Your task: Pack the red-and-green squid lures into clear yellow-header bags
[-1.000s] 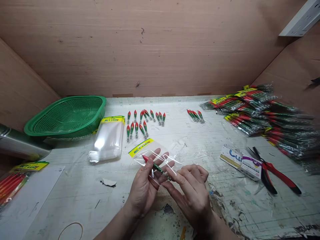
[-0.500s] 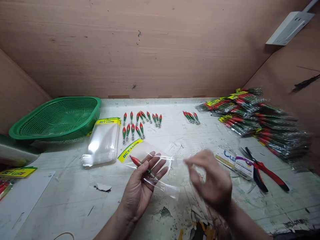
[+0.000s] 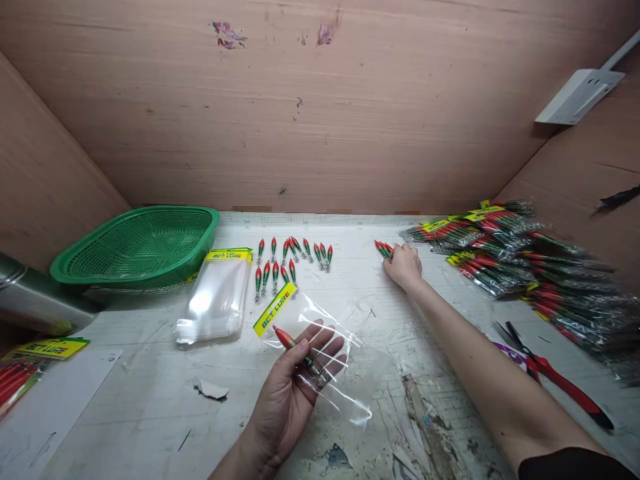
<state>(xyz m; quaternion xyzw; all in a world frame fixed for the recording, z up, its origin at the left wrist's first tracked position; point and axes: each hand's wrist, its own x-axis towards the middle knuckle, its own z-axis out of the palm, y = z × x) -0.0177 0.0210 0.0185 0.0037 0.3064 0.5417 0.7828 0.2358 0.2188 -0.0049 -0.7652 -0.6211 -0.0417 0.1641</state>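
In the lower middle, my left hand (image 3: 300, 380) pinches a red and green fishing lure (image 3: 286, 338) under its thumb. A clear plastic bag (image 3: 357, 393) with a yellow "BCT LURE" header lies over the palm and spread fingers; whether the lure sits inside it I cannot tell. Farther back, my right hand (image 3: 404, 265) has its fingers curled down onto a small group of lures (image 3: 381, 248), partly hiding them. Left of that group, several more lures (image 3: 275, 275) lie in two rows on the white tabletop (image 3: 150, 400).
A stack of clear bags (image 3: 215, 300) lies beside a green basket (image 3: 135, 243). Many bagged lures (image 3: 495, 247) are heaped at the right. Red-handled pliers (image 3: 560, 383) lie near my right forearm. A metal cylinder (image 3: 45, 300) and a packet of red lures (image 3: 30, 373) are at the left.
My right hand has moved from near the bag forward to the small lure group at the back. The left hand keeps the lure and bag. The view has tilted up slightly.
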